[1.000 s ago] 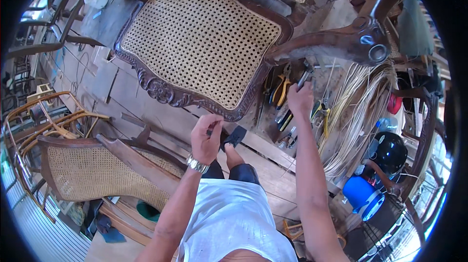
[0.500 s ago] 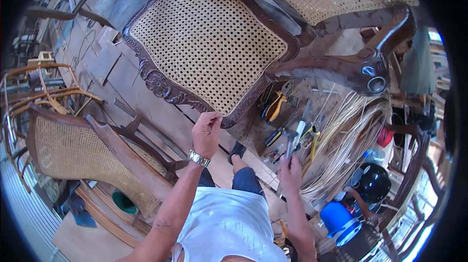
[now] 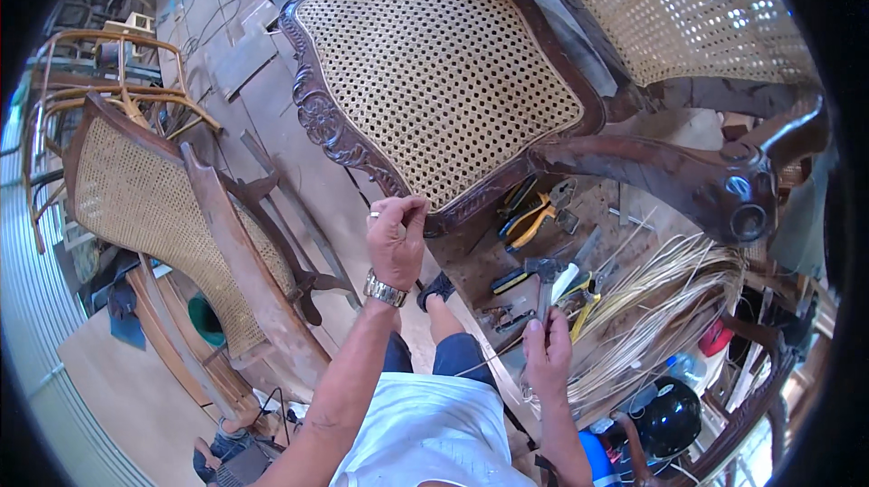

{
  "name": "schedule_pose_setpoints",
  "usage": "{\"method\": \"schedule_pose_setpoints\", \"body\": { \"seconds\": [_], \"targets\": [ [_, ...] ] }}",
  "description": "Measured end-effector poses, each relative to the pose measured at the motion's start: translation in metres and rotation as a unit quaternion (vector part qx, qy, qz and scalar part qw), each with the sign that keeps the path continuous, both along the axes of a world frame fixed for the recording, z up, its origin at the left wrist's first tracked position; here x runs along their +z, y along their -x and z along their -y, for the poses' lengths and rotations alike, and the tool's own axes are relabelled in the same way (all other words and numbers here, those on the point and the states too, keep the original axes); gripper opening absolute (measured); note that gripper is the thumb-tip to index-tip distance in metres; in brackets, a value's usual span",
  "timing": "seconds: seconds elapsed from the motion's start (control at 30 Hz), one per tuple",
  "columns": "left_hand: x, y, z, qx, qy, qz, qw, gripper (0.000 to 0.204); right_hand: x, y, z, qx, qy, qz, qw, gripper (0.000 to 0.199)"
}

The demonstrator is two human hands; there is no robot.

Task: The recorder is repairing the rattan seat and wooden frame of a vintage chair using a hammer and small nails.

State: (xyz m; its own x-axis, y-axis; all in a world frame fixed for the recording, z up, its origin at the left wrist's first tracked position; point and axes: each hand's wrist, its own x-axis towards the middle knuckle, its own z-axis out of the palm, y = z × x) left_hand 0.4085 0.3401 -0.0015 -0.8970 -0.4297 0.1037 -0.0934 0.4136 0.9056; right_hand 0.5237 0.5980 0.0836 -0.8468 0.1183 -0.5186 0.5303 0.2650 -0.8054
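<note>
Right grip: the right hand's grip (image 3: 549, 356) was closed round the handle of a hammer (image 3: 543, 272), head up; we had it over the tool-strewn surface (image 3: 469, 259), clear of the seat.
Left grip: our other grip (image 3: 396, 238) was pinched, thumb and fingertips pressed together; we could not tell whether anything small sat between them.
Seat corner: the near corner of the cane seat (image 3: 439, 80) lay right at the left fingertips, though we could not tell if they touched it, and well apart from the right grip.
Work done: we judged the weave complete, as cane spanned the whole opening and a border strip followed the visible edge.
Work left: perhaps some fixing at that corner; we could not see its detail under the fingers.
Carved frame: the dark wooden frame (image 3: 319, 116) ringed the cane, its ornament to our left.
Beside the seat: yellow-handled pliers (image 3: 532, 226) and loose cane strands (image 3: 652, 306) lay to our right.
Beyond: another cane panel (image 3: 674, 21) stood past the seat.
</note>
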Motion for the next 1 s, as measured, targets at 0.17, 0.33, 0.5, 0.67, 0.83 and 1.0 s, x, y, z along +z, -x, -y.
{"method": "schedule_pose_setpoints", "body": {
  "seconds": [0.17,0.33,0.5,0.67,0.83,1.0],
  "targets": [
    [0.004,0.008,0.012,0.023,0.077,-0.042,0.996,0.013,-0.008,0.014,0.01,0.032,0.006,-0.012,0.999,0.017],
    [0.003,-0.021,0.026,0.165,-0.18,0.045,0.969,0.009,-0.01,0.011,0.018,0.003,0.018,0.017,1.0,0.022],
    [0.002,-0.02,0.014,0.086,-0.158,0.022,0.983,0.009,-0.008,0.013,0.027,0.011,0.007,0.03,0.999,0.023],
    [0.008,0.011,-0.008,-0.025,-0.014,-0.038,0.999,0.014,-0.003,0.016,0.033,0.008,0.009,0.033,0.999,0.024],
    [-0.004,0.02,-0.012,-0.045,0.012,-0.075,0.996,0.015,-0.006,0.012,0.035,0.023,-0.016,0.02,0.999,0.023],
    [-0.003,0.016,-0.016,-0.039,0.006,-0.06,0.997,0.015,-0.012,0.005,0.031,0.022,-0.013,0.016,1.0,0.022]
  ]
}}
